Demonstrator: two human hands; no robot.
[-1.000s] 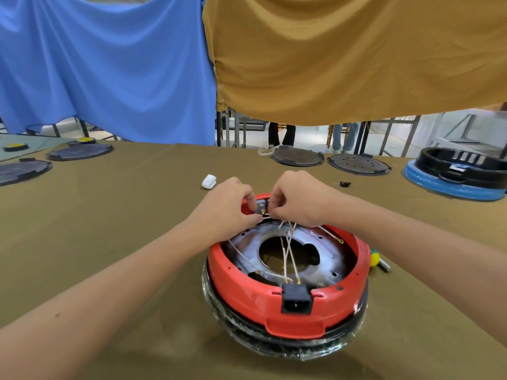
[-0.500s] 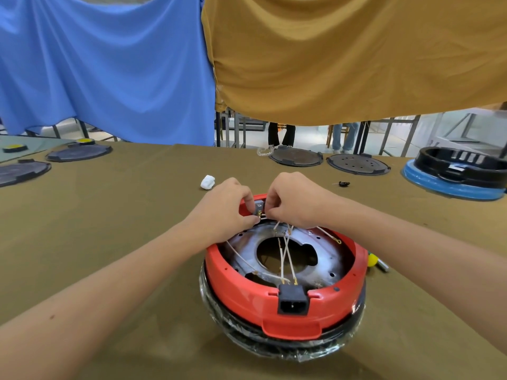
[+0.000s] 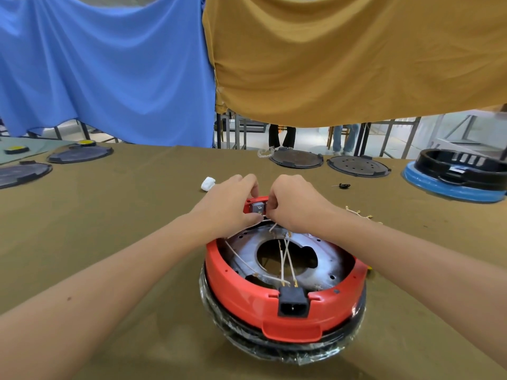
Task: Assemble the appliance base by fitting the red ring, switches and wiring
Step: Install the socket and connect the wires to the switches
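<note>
Both hands, left hand (image 3: 230,207) and right hand (image 3: 295,205), pinch a white wire (image 3: 270,221) at the grey switch (image 3: 258,208) on the red ring's (image 3: 247,294) far rim; a misaligned push risks bending the terminal.

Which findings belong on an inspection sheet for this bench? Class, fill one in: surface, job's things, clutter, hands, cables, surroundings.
Surface: olive cloth table.
Job's things: red ring seated on wrapped black base; black socket at its near side; grey switch at far rim.
Clutter: white piece, small black part, loose wires.
Hands: left hand and right hand pinching at the switch.
Cables: white wires cross the metal plate.
Surroundings: blue and mustard cloths hanging; black discs.
</note>
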